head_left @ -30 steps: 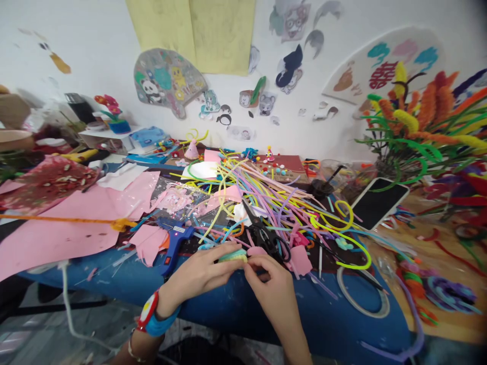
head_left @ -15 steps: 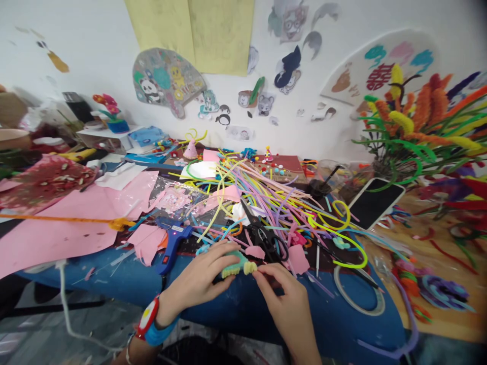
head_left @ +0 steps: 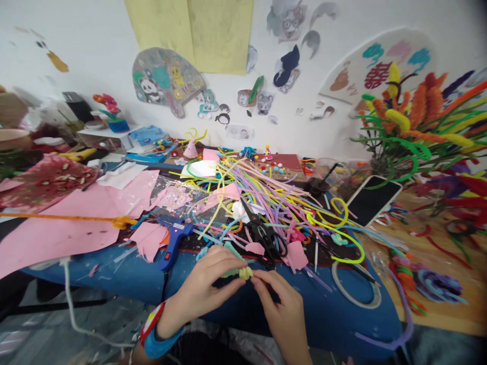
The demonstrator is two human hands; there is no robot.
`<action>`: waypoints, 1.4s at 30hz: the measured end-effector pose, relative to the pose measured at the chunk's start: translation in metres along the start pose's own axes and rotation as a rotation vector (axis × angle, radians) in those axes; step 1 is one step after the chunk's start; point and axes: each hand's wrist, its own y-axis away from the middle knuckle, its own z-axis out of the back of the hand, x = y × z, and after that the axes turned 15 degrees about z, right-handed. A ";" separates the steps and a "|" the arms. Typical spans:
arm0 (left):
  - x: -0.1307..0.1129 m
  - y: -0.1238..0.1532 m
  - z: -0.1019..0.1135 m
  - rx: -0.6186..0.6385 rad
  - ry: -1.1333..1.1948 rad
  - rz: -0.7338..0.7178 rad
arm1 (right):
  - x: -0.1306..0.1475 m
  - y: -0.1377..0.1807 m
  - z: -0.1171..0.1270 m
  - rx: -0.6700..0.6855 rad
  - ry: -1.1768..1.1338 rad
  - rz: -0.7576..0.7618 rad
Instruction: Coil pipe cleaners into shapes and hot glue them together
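Observation:
My left hand [head_left: 207, 289] is curled around a small fuzzy green and yellow pipe-cleaner piece [head_left: 240, 271], just in front of the table's blue edge. My right hand [head_left: 280, 304] pinches the yellow end of the same piece from the right, fingers closed. A red and blue watch [head_left: 152, 327] sits on my left wrist. Black scissors [head_left: 262, 234] lie just beyond my hands, and a blue glue gun [head_left: 173, 241] rests to the left of them.
A heap of coloured pipe cleaners [head_left: 266, 195] covers the table's middle. Pink paper sheets [head_left: 68, 223] spread at the left. A phone [head_left: 375, 200] leans at the right near a bouquet of fuzzy stems [head_left: 426, 126]. A tape ring [head_left: 355, 289] lies on the blue cover.
Both hands have drawn slightly toward me, off the table edge, while turning the fuzzy piece; its yellow end now shows between my fingers.

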 end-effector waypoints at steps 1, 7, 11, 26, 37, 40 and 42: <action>-0.004 0.000 -0.001 -0.003 0.040 0.043 | 0.002 0.000 -0.001 -0.013 -0.012 0.013; -0.024 0.007 -0.008 0.029 0.455 0.562 | 0.013 0.006 -0.007 -0.149 -0.081 0.016; -0.027 0.013 -0.019 -0.074 0.603 0.682 | 0.019 0.015 -0.018 -0.266 -0.095 -0.067; -0.027 0.015 -0.026 -0.081 0.690 0.705 | 0.031 0.014 -0.024 -0.322 -0.131 -0.221; -0.029 0.017 -0.037 -0.198 0.776 0.686 | 0.028 0.015 -0.025 -0.301 -0.114 -0.174; -0.029 0.020 -0.040 -0.174 0.814 0.731 | 0.031 0.016 -0.027 -0.294 -0.188 -0.226; -0.029 0.022 -0.040 -0.131 0.810 0.745 | 0.031 0.017 -0.029 -0.277 -0.237 -0.268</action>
